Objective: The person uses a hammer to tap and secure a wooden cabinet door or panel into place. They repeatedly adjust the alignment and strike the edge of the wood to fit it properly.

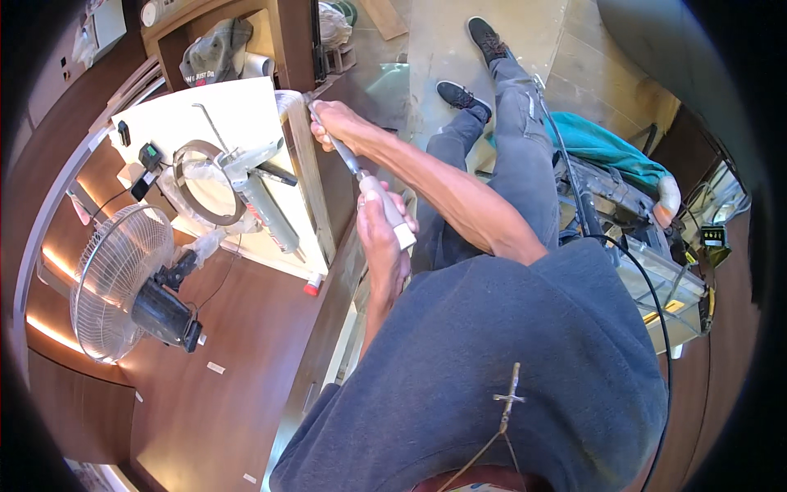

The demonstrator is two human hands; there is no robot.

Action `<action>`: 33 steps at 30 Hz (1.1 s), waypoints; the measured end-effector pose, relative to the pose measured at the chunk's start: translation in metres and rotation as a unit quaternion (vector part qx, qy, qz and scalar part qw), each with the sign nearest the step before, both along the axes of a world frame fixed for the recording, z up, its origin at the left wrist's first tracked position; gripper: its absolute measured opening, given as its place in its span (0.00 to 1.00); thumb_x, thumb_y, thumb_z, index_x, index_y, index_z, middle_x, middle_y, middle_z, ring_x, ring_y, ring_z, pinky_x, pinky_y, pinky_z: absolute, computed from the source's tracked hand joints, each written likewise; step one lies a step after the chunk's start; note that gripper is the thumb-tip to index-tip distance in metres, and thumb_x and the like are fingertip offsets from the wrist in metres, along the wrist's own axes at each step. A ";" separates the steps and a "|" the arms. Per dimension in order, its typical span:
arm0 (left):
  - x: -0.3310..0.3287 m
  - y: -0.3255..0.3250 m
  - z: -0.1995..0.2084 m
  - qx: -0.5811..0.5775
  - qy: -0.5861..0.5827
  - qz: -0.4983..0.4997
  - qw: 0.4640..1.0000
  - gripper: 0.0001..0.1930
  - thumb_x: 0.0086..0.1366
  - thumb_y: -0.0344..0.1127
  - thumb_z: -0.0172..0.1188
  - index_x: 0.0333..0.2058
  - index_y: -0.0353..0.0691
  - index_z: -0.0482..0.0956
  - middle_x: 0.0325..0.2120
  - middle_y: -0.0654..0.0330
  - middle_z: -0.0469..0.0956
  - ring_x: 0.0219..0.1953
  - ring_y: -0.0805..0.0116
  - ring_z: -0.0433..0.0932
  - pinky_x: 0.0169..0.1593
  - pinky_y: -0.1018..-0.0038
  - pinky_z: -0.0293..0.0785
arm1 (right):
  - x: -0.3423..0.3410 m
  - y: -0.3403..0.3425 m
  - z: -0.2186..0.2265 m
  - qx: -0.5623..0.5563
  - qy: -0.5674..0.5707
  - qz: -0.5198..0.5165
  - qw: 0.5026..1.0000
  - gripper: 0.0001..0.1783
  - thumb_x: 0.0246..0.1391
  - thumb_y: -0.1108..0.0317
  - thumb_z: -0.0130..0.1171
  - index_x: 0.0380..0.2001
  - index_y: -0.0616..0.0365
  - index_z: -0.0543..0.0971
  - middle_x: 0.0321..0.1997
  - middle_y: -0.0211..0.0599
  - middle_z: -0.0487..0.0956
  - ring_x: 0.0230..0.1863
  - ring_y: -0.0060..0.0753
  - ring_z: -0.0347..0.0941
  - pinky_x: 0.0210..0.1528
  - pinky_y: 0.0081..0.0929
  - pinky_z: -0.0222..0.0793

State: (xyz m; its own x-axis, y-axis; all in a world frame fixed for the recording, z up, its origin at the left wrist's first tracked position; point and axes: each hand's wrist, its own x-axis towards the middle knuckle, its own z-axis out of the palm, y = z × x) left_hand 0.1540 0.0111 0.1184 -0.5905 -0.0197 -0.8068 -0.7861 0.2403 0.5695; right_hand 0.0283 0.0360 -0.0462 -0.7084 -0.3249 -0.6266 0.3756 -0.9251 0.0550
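My left hand [382, 234] is closed around the pale grey handle of a long slim tool [388, 209] with a metal-looking shaft. Its exact kind I cannot make out. Farther up the shaft, my right hand [334, 123] has its fingers wrapped around it, reaching across from the right. The shaft's far end lies beside the edge of a white-topped board or cabinet [307, 172]; I cannot tell whether they touch. On the white top, left of my hands, lie a grey caulking gun [266, 209] and a brown ring-shaped roll [184, 170].
A wire-cage fan [123, 279] stands on the brown panel surface [238, 353] at left. A red-capped item [312, 285] sits by the board's corner. Grey cloth [215, 54] rests in a cubby behind. Right of my legs are a clear bin [656, 287], teal cloth [607, 148] and a black cable [660, 328].
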 end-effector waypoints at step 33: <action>0.025 -0.104 -0.032 -0.055 -0.148 -0.138 0.978 0.15 0.72 0.46 0.45 0.44 0.40 0.66 0.21 0.64 0.68 0.16 0.79 0.66 0.20 0.81 0.63 | 0.008 0.024 -0.016 0.767 0.137 0.058 0.625 0.10 0.53 0.57 0.61 0.34 0.48 0.81 0.40 0.28 0.81 0.51 0.37 0.73 0.61 0.54 0.57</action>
State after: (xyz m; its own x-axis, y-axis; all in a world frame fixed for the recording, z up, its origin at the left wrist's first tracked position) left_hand 0.1792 -0.0930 0.0861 -0.3259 0.0108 -0.9454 -0.8097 0.5130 0.2850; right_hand 0.0361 0.0599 -0.0625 -0.8846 0.4495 -0.1246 0.2462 0.2231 -0.9432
